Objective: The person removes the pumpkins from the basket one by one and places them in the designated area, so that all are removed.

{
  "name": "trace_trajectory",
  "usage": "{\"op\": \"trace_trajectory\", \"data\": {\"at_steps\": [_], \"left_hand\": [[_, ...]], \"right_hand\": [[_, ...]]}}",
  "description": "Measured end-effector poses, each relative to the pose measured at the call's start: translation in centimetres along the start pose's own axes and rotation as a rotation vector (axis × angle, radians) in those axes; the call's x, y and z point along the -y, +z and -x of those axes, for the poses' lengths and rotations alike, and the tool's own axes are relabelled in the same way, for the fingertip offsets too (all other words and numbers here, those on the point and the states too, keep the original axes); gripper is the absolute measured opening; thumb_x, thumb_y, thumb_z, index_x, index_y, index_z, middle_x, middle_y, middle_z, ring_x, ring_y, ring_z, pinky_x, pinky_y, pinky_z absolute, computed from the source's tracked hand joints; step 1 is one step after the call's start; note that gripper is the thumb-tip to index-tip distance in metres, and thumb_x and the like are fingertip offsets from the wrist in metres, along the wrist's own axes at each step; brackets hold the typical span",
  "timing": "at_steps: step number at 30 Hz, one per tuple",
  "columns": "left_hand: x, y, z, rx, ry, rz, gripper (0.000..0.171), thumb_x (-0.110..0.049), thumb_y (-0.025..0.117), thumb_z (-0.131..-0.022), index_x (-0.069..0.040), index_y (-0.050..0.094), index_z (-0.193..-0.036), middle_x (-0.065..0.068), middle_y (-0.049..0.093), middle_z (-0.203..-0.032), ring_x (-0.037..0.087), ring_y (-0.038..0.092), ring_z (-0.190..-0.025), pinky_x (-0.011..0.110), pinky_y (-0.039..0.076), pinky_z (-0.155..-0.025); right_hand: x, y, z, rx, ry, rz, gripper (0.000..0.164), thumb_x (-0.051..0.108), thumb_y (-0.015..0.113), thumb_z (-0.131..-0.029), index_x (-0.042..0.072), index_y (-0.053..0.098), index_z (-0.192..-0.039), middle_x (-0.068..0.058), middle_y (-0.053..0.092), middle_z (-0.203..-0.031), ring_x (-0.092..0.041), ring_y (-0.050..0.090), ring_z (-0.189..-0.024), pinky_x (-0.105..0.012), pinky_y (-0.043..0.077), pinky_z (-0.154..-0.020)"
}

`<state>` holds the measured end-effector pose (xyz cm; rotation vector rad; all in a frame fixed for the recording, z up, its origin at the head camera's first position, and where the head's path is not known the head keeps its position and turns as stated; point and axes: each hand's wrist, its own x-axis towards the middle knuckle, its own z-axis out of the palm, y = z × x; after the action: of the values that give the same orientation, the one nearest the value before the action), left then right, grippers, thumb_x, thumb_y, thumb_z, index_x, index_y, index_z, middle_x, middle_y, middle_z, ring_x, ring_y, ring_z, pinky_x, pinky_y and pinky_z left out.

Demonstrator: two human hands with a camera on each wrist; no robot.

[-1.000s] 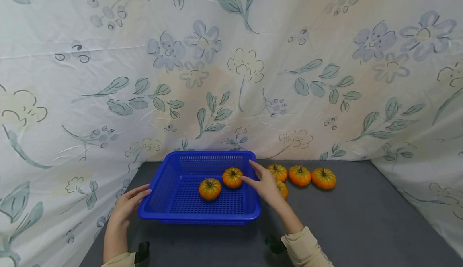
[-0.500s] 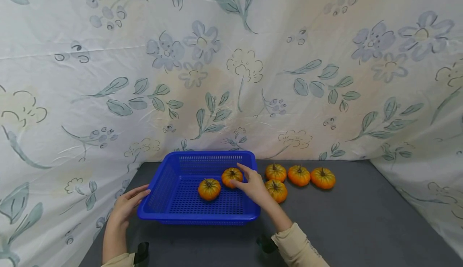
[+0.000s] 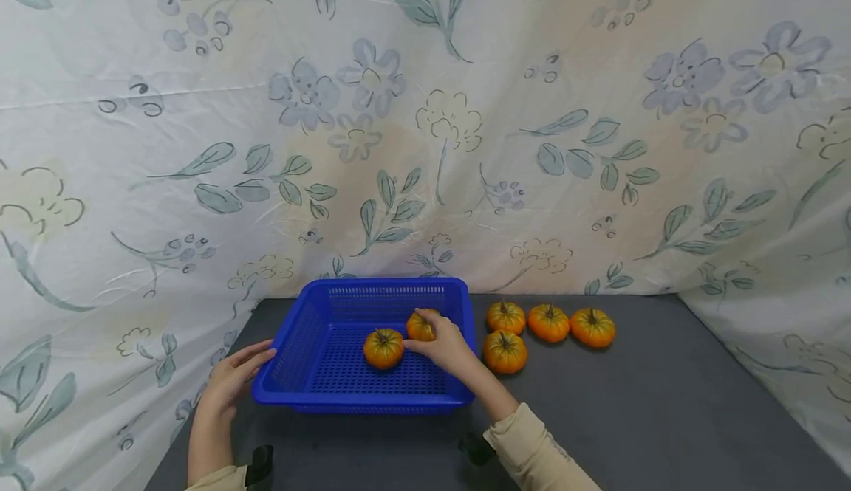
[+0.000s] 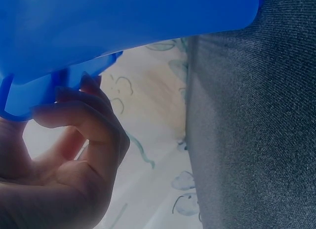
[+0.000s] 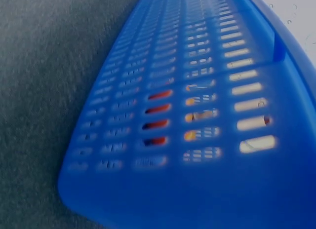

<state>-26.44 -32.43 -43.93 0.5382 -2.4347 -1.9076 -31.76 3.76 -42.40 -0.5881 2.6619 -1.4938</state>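
Note:
A blue plastic basket (image 3: pixel 322 398) sits on the dark table, with two small orange pumpkins in it. At its left rim, my left hand (image 3: pixel 229 380) holds on with fingertips; the left wrist view shows bent fingers (image 4: pixel 89 120) at the lip. Reaching over the basket's right side, my right hand (image 3: pixel 444 343) has its thumb and fingers spread over the farther pumpkin (image 3: pixel 419 328), partly hiding it. The thumb tip comes close to the nearer pumpkin (image 3: pixel 383 349). In the right wrist view only the basket's slotted wall (image 5: pixel 207 189) shows, with orange glimpsed through the slots.
Several more pumpkins stand on the table right of the basket, among them a front one (image 3: pixel 504 352) and the rightmost one (image 3: pixel 592 328). A flowered cloth (image 3: pixel 425 144) hangs behind the grey table (image 3: pixel 638 417) and along its sides.
My right hand has moved left and slightly down, from the basket's right rim to over the farther pumpkin, thumb and fingers still apart. The left hand and the basket stay put.

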Motion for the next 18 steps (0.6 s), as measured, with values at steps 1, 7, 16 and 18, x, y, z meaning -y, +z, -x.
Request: {"op": "trace_trajectory", "data": {"at_steps": [1, 7, 16, 18], "left_hand": [[0.0, 0.0, 0.0, 0.0, 0.001, 0.005, 0.064, -0.04, 0.073, -0.086, -0.008, 0.054, -0.138, -0.018, 0.064, -0.099, -0.002, 0.062, -0.086, 0.022, 0.056, -0.076], [0.1, 0.0, 0.0, -0.003, 0.003, 0.0, 0.065, -0.042, 0.074, -0.086, -0.008, 0.054, -0.138, -0.017, 0.064, -0.101, -0.002, 0.061, -0.086, 0.022, 0.056, -0.076], [0.1, -0.1, 0.0, -0.005, -0.001, -0.014, 0.069, -0.044, 0.073, -0.085, -0.007, 0.052, -0.14, -0.015, 0.063, -0.106, -0.001, 0.061, -0.087, 0.022, 0.055, -0.076], [0.2, -0.1, 0.0, -0.004, 0.0, -0.017, 0.069, -0.044, 0.073, -0.085, -0.007, 0.052, -0.14, -0.014, 0.063, -0.108, -0.001, 0.06, -0.088, 0.022, 0.055, -0.077]], "right_hand": [[0.0, 0.2, -0.1, 0.01, 0.004, 0.005, 0.067, 0.028, 0.073, -0.088, 0.002, 0.046, -0.143, -0.021, 0.047, -0.146, -0.041, 0.044, -0.136, -0.056, 0.041, -0.106], [0.3, 0.9, -0.3, 0.065, 0.019, 0.014, 0.067, 0.023, 0.074, -0.087, -0.001, 0.046, -0.142, -0.022, 0.048, -0.145, -0.041, 0.046, -0.134, -0.056, 0.043, -0.104], [1.3, 1.4, -0.3, 0.15, 0.072, 0.013, 0.066, 0.021, 0.077, -0.085, -0.006, 0.049, -0.138, -0.025, 0.051, -0.141, -0.041, 0.048, -0.132, -0.053, 0.043, -0.105], [1.3, 1.5, -0.4, 0.166, 0.085, 0.004, 0.067, 0.02, 0.077, -0.085, -0.008, 0.047, -0.139, -0.026, 0.049, -0.142, -0.041, 0.047, -0.133, -0.053, 0.042, -0.106]]}}
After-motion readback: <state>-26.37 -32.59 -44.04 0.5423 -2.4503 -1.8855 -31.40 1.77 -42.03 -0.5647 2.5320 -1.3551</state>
